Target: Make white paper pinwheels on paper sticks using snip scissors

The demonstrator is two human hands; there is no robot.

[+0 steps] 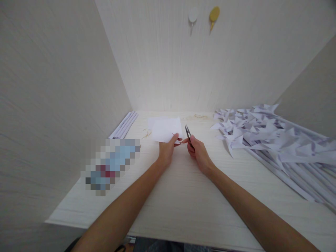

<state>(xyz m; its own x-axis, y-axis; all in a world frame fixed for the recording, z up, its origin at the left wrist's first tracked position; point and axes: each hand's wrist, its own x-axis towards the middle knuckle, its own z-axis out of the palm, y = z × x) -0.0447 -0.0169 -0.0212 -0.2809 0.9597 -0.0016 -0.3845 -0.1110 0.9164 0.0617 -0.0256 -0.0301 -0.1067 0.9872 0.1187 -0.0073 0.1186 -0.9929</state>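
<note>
My left hand [166, 151] pinches the near edge of a white sheet of paper [165, 130], which lies on the pale desk [189, 196] at its middle. My right hand [198, 150] holds small dark scissors [188, 135], blades pointing up and away, just to the right of the paper's corner. The two hands almost touch at the fingertips. Whether the blades are touching the paper I cannot tell.
A big heap of folded white paper pinwheels on rolled paper sticks [273, 140] covers the desk's right side. Several rolled paper sticks [124, 125] lie at the back left. A blurred-out item [111, 166] lies at the left. Walls enclose the desk; two hooks [203, 15] hang above.
</note>
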